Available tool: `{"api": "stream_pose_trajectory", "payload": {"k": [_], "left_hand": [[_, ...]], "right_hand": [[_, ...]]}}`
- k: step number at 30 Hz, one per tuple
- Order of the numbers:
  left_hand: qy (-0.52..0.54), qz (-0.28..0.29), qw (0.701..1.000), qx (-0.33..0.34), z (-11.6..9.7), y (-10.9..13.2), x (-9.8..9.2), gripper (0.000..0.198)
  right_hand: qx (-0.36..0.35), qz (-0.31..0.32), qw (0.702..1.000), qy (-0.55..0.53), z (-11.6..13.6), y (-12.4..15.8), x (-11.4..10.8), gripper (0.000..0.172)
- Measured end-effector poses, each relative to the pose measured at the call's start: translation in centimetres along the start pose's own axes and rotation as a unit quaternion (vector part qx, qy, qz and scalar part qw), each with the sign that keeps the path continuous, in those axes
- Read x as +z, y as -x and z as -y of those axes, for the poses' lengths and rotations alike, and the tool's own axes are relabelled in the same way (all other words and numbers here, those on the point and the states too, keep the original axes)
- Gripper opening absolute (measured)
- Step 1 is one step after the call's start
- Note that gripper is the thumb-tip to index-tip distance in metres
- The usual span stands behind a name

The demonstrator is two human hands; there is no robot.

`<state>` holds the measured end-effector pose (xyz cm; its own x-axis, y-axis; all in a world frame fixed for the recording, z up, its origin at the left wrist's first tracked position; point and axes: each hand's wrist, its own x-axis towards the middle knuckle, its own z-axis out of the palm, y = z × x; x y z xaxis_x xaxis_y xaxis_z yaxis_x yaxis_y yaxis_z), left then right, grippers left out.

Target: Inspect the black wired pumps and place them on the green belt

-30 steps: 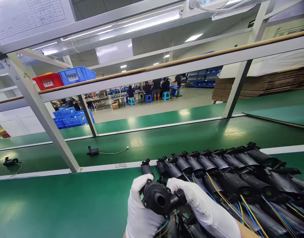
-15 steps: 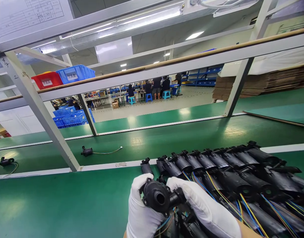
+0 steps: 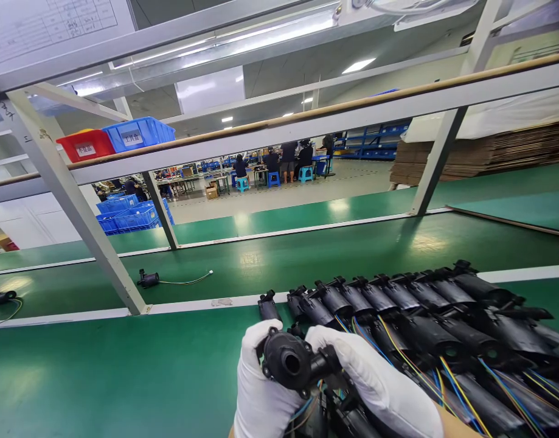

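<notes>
A black water pump (image 3: 286,360) with a round inlet facing me is held up at the lower middle. Wrapped around its left side is my left hand (image 3: 263,380), in a white glove. My right hand (image 3: 370,371), gloved too, closes on its right side by the side outlet; its fingertips are partly hidden behind the pump. Rows of similar black pumps (image 3: 404,295) with blue, yellow and brown wires lie on the green bench to the right. One more pump (image 3: 268,306) sits just behind my left hand.
On the green conveyor belt (image 3: 243,261) beyond the bench lie two wired pumps, one nearer (image 3: 148,278) and one at far left (image 3: 2,297). Grey frame posts (image 3: 85,213) rise between. A red bin (image 3: 85,146) and a blue bin (image 3: 140,135) stand on the shelf above.
Both pumps on the conveyor belt have shifted left. My hands and the pump they hold have hardly moved.
</notes>
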<state>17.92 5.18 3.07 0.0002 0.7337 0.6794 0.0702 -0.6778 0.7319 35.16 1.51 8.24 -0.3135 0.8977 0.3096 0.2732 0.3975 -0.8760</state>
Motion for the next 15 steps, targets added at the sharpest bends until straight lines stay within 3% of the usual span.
{"api": "stream_pose_trajectory", "payload": {"k": [8, 12, 15], "left_hand": [[-0.029, 0.0, 1.0, 0.011, 0.1, 0.2, -0.1, 0.065], [0.02, -0.005, 0.999, -0.043, 0.5, 0.6, 0.4, 0.06], [0.072, -0.043, 0.992, -0.094, 0.2, 0.7, 1.2, 0.053]], "right_hand": [[-0.001, -0.004, 1.0, -0.007, -0.3, -0.3, -0.1, 0.063], [-0.009, -0.009, 1.0, 0.013, -0.4, -0.3, 0.0, 0.064], [-0.005, -0.013, 0.999, 0.032, -0.2, -0.4, 0.0, 0.064]]}}
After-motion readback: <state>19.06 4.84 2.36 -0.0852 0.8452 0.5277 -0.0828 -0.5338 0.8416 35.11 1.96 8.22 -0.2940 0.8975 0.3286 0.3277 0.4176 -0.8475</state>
